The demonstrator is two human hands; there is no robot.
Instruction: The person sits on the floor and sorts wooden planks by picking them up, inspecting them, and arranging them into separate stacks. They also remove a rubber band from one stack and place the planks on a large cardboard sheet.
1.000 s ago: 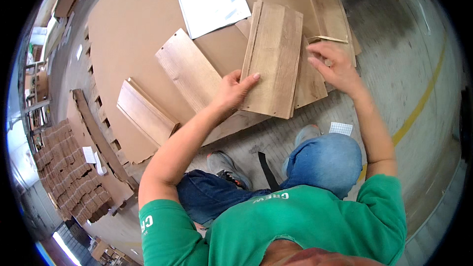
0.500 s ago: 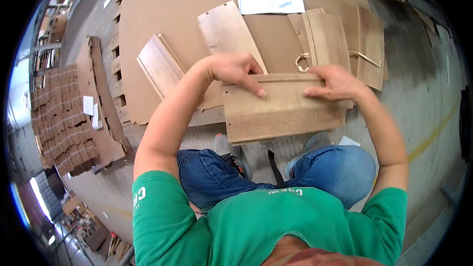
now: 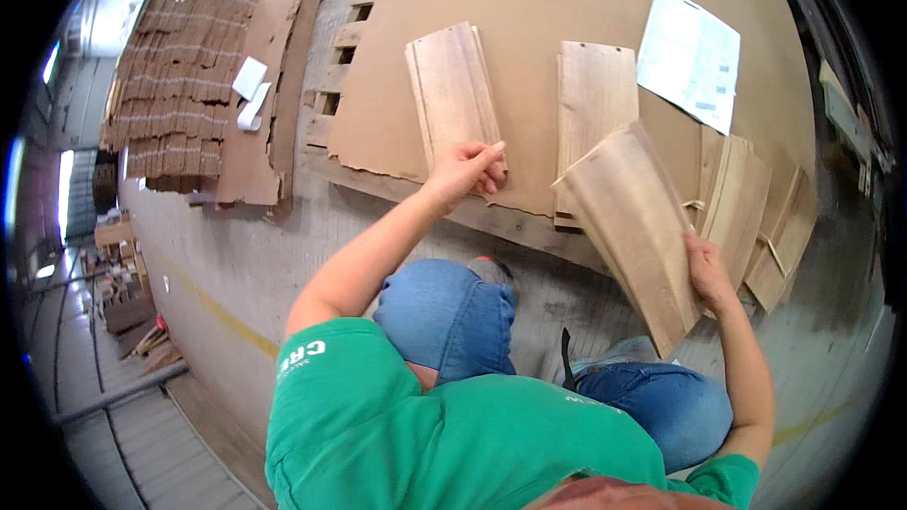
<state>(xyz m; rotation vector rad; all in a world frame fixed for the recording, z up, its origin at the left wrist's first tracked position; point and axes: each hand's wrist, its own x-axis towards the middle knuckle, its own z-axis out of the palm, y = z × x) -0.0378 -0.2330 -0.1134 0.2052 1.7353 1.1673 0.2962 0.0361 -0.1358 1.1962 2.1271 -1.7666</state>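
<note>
The right hand holds a wooden board by its right edge, and its grip is closed on it. The board is tilted, with its top end over the brown cardboard sheet and its low end out past the edge, above the floor. It hides part of the middle boards.

The left hand is at the low end of the left boards. Its fingers are curled, but I cannot tell if its grip has hold of them.

More boards lie on the right side, near the right hand. A white paper lies flat on the sheet, above them. The sheet is on a wooden pallet. To the left is a pile of flat brown cardboard.
</note>
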